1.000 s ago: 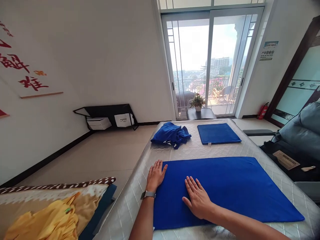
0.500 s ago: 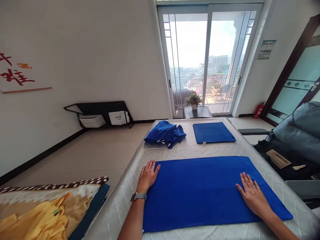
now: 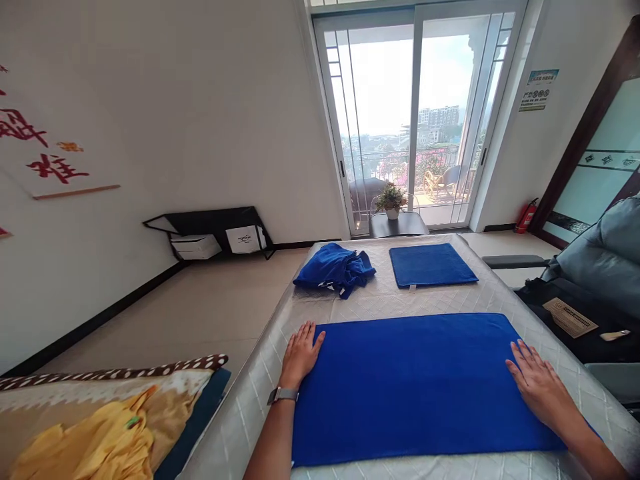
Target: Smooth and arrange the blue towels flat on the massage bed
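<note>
A large blue towel lies spread flat on a silver quilted bed. My left hand rests open and flat on the towel's left edge, a watch on its wrist. Over at the towel's right edge, my right hand lies flat with fingers spread. Farther up the bed sit a crumpled blue towel and a neatly folded blue towel.
A patterned pillow with a yellow cloth lies at the lower left. A small dark table with a potted plant stands before the glass balcony door. A grey armchair is at the right, a black shelf by the left wall.
My right hand has slid from the towel's middle out to its right edge. My left hand has stayed at the left edge.
</note>
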A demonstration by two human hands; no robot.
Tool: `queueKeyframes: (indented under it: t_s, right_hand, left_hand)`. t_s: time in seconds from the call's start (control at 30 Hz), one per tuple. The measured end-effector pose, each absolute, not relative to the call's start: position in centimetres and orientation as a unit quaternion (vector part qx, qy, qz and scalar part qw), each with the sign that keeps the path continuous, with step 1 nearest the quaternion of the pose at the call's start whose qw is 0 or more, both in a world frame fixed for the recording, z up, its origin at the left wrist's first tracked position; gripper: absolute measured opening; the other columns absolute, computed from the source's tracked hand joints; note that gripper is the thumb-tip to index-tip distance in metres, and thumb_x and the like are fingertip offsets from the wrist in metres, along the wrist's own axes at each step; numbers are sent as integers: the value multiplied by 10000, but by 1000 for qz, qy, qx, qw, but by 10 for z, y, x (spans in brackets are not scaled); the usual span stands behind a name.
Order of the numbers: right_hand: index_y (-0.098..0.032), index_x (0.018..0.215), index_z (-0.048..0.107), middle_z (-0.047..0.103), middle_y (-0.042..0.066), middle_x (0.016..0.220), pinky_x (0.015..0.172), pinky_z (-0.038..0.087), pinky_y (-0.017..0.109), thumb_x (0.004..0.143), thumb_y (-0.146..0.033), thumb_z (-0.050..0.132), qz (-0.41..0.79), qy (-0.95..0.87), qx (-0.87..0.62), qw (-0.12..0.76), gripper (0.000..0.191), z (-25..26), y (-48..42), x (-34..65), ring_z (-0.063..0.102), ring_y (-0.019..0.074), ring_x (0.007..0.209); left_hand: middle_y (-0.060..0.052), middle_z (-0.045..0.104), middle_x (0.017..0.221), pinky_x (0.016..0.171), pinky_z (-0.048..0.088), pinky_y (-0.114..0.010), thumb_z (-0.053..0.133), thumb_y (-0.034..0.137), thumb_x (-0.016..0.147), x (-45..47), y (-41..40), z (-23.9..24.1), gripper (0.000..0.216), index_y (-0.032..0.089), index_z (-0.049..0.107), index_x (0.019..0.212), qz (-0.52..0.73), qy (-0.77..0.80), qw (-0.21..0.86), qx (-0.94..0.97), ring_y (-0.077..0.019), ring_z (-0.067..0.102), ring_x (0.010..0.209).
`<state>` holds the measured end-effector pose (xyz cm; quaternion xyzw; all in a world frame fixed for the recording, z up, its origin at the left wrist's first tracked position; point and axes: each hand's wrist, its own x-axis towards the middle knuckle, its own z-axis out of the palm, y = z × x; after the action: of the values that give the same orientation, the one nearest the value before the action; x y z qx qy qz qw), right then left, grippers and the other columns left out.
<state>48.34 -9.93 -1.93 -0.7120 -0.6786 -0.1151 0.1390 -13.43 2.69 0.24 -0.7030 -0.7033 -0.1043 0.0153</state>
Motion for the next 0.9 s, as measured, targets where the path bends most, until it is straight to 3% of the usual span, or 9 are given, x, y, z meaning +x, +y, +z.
queueKeyframes:
  t_s: [0.1, 0.27, 0.5, 0.67, 0.9]
  right_hand:
    - [-136, 1549, 339, 327, 116, 1609, 1194, 267, 528, 1004, -504, 142, -62, -714, -680, 154, 687, 15, -82, 408, 229, 272, 1503]
    - [-217, 1595, 210, 233, 32, 1643, 1235, 182, 458, 1020, -551, 158, 74, -821, -550, 133, 667, 62, -61, 249, 162, 221, 1520]
    - [-111, 1590, 193, 147, 112, 1651, 1237, 97, 478, 1005, -584, 196, 173, -855, -477, 106, 752, 56, -30, 100, 102, 272, 1528]
    - [-121, 1593, 185, 151, 108, 1655, 1237, 63, 474, 999, -595, 192, 170, -850, -489, 95, 760, 43, -17, 114, 91, 265, 1530]
    - [-212, 1589, 225, 226, 43, 1650, 1230, 107, 498, 991, -635, 134, 90, -798, -591, 73, 738, 31, -5, 259, 121, 243, 1527]
  left_hand:
    - [-141, 342, 1600, 1209, 201, -475, 192, 590, 1018, -134, 27, 3, 712, 132, 349, 1540, -106, -704, 10, -703, -266, 284, 1491]
    - [-151, 342, 1598, 1212, 197, -467, 215, 572, 1023, -134, 27, 3, 696, 123, 362, 1534, -110, -707, 5, -699, -268, 276, 1494]
    - [-163, 379, 1577, 1194, 233, -478, 213, 568, 1025, -133, 24, 7, 689, 121, 394, 1517, -117, -700, 16, -704, -280, 303, 1482]
    - [-153, 367, 1585, 1199, 214, -478, 196, 585, 1022, -133, 25, 7, 702, 130, 373, 1527, -111, -702, 10, -703, -274, 284, 1490]
    - [-145, 352, 1593, 1215, 189, -472, 205, 590, 1019, -135, 28, 2, 717, 114, 366, 1531, -116, -706, 3, -699, -266, 283, 1491]
